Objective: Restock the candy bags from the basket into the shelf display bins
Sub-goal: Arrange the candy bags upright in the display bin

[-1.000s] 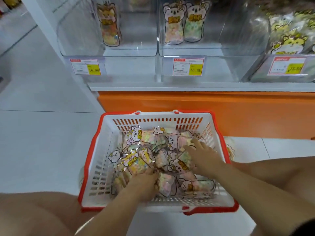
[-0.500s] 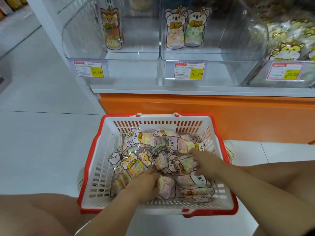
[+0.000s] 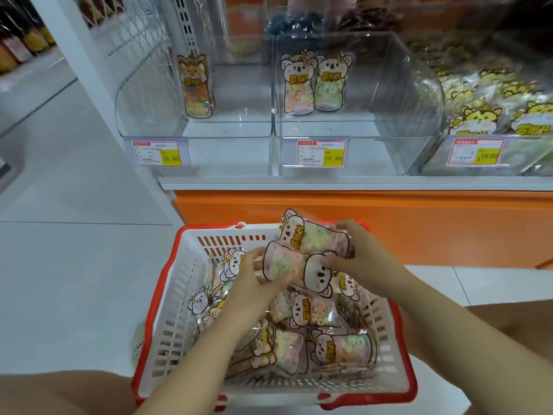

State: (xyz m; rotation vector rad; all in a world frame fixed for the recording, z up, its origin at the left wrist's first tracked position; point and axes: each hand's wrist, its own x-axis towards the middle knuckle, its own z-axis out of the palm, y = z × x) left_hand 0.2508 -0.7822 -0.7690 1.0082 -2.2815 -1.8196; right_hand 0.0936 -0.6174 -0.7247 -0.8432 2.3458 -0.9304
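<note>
A white basket with a red rim stands on the floor before the shelf, holding several koala-print candy bags. Above it, my left hand and my right hand together grip a small stack of these candy bags, left hand on the left end, right hand on the right end. The clear middle display bin on the shelf holds two upright koala bags. The left bin holds one orange fox-print bag.
A right bin is piled with yellow hamster-print bags. Price tags reading 16.80 hang on the bin fronts. An orange base panel runs under the white shelf edge. Pale tiled floor lies to the left. My bare knees flank the basket.
Both hands were down among the bags in the basket; now they have lifted a small stack of koala bags above it, toward the basket's far rim.
</note>
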